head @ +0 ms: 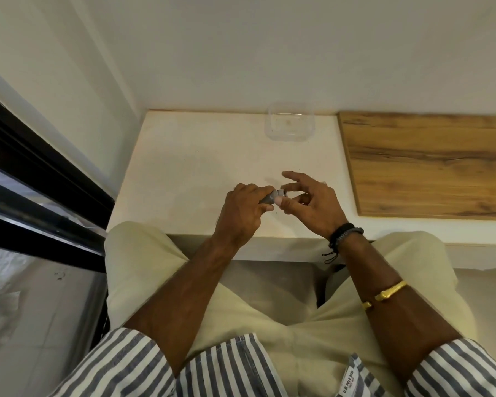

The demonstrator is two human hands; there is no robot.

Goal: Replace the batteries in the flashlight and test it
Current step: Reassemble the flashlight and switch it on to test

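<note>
A small grey flashlight (273, 196) is held above the white table (189, 173), close to its front edge. My left hand (242, 213) is wrapped around its body, which hides most of it. My right hand (309, 202) meets the flashlight's exposed end, thumb and a curled finger pinching there while the other fingers spread out. Whether a battery or cap sits between those fingertips I cannot tell. No loose batteries are visible on the table.
A clear plastic container (291, 121) stands at the back of the table against the wall. A wooden board (430, 164) covers the right side. A black-framed glass panel (40, 179) runs along the left. My legs sit under the front edge.
</note>
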